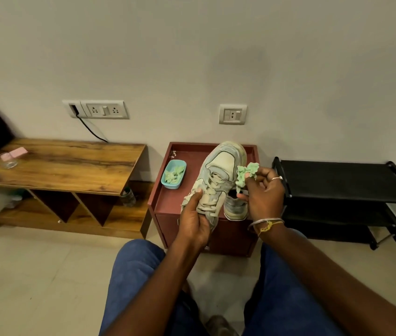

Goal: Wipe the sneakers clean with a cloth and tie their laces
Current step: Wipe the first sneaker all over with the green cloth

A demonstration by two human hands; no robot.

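Left hand (195,220) grips pale sneaker (217,175) at heel, toe up; right hand (262,192) pinches crumpled green cloth (246,174) touching its right side.

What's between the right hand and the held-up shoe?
A crumpled green cloth, pinched by the right hand beside the sneaker; the head view shows it.
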